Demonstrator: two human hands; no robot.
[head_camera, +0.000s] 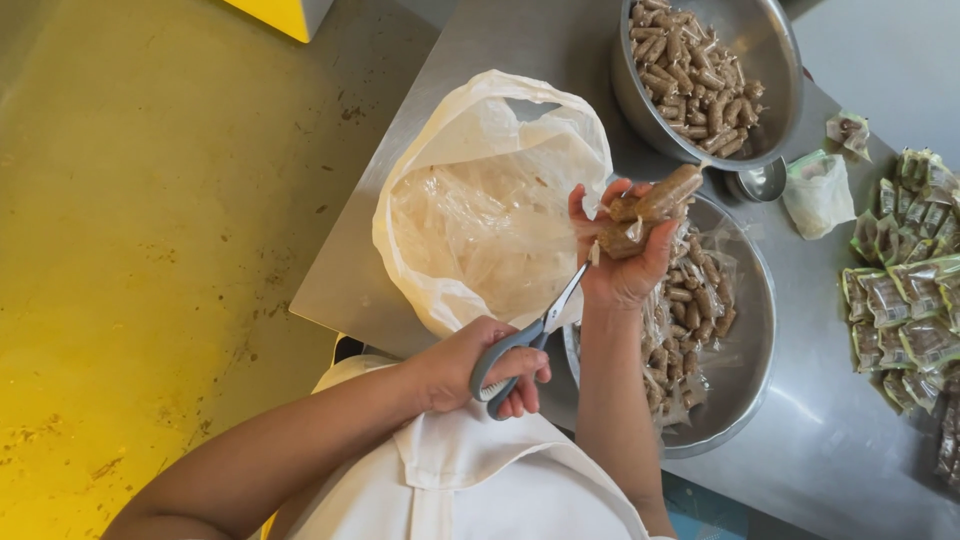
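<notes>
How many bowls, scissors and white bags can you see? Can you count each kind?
Metal bowls: 2, the far bowl and the near bowl
Scissors: 1, the grey-handled scissors in the left hand
White plastic bags: 1, the open bag on the steel table
Total: 4

The bench (800, 440) is brushed metal, dull grey with a soft sheen and a few scuffs. Both bowls (750, 340) are polished steel, smooth and reflective. The scissors (535, 335) have bright metal blades and matt grey plastic handles. The bag (480, 200) is thin, milky plastic — crinkled and slightly glossy. The brown sausage pieces (650, 205) sit in clear, shiny film wrap. The packets (900, 300) are glossy transparent plastic. The floor (150, 250) is yellow paint — matt, stained, worn. The apron (470, 480) is white cloth.
</notes>
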